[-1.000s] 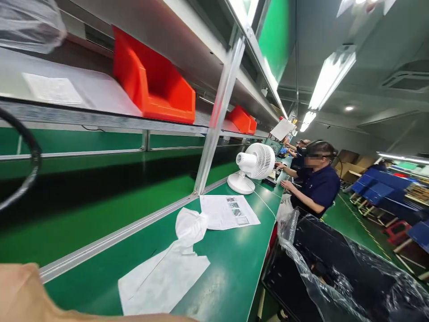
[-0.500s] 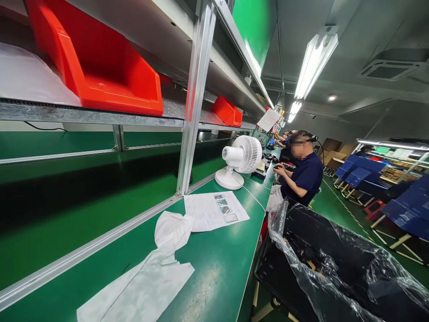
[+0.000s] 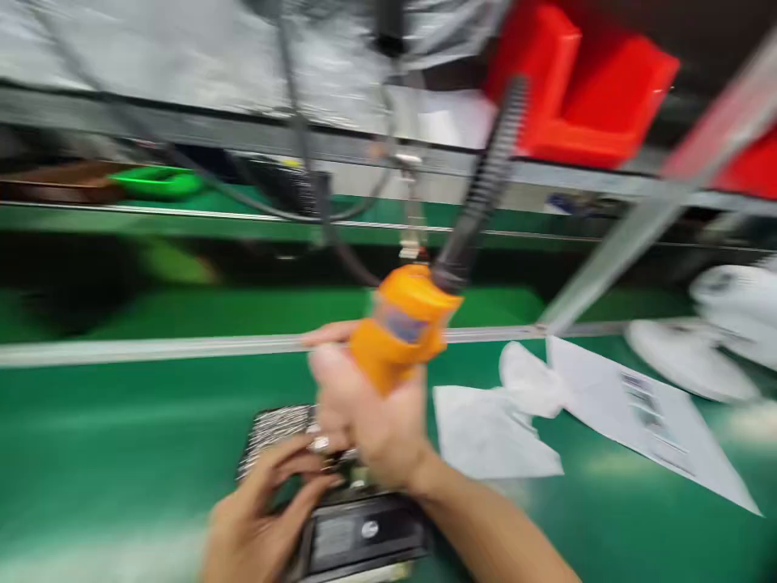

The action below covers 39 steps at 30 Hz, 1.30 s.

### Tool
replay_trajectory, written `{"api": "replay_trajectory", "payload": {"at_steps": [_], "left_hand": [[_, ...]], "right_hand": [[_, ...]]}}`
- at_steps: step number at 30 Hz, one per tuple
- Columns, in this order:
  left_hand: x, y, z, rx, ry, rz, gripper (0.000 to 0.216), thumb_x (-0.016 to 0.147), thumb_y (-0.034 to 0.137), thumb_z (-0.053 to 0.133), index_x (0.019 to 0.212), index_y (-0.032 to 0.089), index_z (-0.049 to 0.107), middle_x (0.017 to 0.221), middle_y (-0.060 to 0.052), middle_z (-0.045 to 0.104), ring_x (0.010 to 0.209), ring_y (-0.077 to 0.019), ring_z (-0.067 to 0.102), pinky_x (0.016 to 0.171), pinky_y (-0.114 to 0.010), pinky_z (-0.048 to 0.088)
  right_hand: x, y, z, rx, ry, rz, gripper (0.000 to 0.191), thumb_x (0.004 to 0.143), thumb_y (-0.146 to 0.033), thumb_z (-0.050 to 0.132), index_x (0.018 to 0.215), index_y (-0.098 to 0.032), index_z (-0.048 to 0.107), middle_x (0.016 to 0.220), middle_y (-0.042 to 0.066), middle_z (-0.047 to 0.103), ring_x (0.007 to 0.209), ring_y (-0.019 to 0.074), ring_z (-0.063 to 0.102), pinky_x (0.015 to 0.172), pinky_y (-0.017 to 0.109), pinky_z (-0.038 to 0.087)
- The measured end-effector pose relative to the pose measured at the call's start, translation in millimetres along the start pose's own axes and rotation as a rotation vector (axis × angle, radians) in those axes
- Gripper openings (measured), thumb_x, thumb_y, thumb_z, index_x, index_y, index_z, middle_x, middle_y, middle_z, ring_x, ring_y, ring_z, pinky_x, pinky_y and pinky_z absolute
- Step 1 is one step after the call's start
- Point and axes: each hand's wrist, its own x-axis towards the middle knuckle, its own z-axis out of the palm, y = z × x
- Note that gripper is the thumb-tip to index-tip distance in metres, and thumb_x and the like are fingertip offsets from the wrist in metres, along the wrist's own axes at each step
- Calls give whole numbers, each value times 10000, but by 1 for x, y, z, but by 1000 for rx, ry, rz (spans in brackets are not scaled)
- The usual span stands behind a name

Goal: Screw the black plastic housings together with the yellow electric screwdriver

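My right hand (image 3: 380, 421) is wrapped around an orange electric screwdriver (image 3: 404, 324), held over the bench. A ribbed black cable sleeve (image 3: 486, 186) rises from its top, and a metal hook (image 3: 409, 202) is above it. Below lies a black device (image 3: 364, 530) with a round white mark. Beside it is a part with a silvery, textured surface (image 3: 276, 429). My left hand (image 3: 267, 494) reaches in from the lower left, thumb and fingers pinched at the device. Motion blur and my right hand hide what it pinches and the screwdriver's tip.
White cloth-like sheets (image 3: 494, 429) and a printed paper (image 3: 643, 421) lie right of my arm, with a white fan (image 3: 698, 356) beyond. A slanted metal post (image 3: 661, 219) stands behind. Above are a shelf edge (image 3: 212, 129) and a red bin (image 3: 595, 97); a green tray (image 3: 158, 182) sits far left.
The view has swung left and down from the aisle and co-worker to the bench before me. Both hands, the electric screwdriver and the black device are now in view.
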Motion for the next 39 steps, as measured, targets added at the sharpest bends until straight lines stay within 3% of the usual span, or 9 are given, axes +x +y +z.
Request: {"api": "replay_trajectory", "payload": {"at_steps": [2, 5, 11, 24, 33, 39], "left_hand": [[-7, -6, -15, -20, -46, -45, 427, 908, 362, 743, 1277, 256, 557, 905, 22, 733, 788, -149, 724, 772, -251, 608], [-6, -4, -15, -154, -78, -95, 454, 919, 215, 715, 1317, 281, 508, 875, 51, 737, 792, -125, 723, 810, -222, 593], [-5, 6, -11, -293, -105, -192, 397, 939, 171, 646, 1303, 244, 505, 868, 30, 726, 824, -135, 698, 822, -252, 576], [-5, 10, -14, -314, -25, -177, 434, 885, 65, 632, 1264, 248, 528, 863, 38, 715, 800, -131, 680, 806, -276, 550], [0, 13, -13, -374, 18, -309, 383, 810, 41, 658, 1133, 230, 577, 761, 73, 691, 729, -110, 631, 753, -229, 504], [1, 11, -12, -430, 25, -293, 352, 821, 50, 650, 1125, 227, 635, 760, 64, 721, 720, -113, 676, 737, -220, 532]], "right_hand": [[-1, 13, 18, 182, -123, 40, 242, 965, -447, 641, 1032, -218, 605, 513, -125, 379, 357, 47, 319, 355, 177, 350], [-1, 20, 23, 291, -171, 13, 174, 967, -376, 656, 1022, -216, 615, 495, -123, 390, 355, 45, 332, 356, 172, 345], [-5, 19, 20, 227, -172, -49, 124, 983, -332, 630, 1011, -212, 618, 498, -117, 417, 351, 45, 325, 348, 173, 349], [-13, 26, 25, 104, -161, -108, 92, 992, -308, 616, 1055, -242, 627, 533, -107, 432, 378, 46, 360, 373, 182, 355], [-14, 25, 30, 117, -117, -172, 66, 1005, -271, 555, 1034, -242, 607, 504, -117, 382, 354, 48, 318, 364, 178, 372], [-14, 26, 32, 103, -140, -188, 82, 1004, -269, 545, 1051, -250, 609, 511, -110, 385, 361, 53, 322, 371, 183, 368]]}}
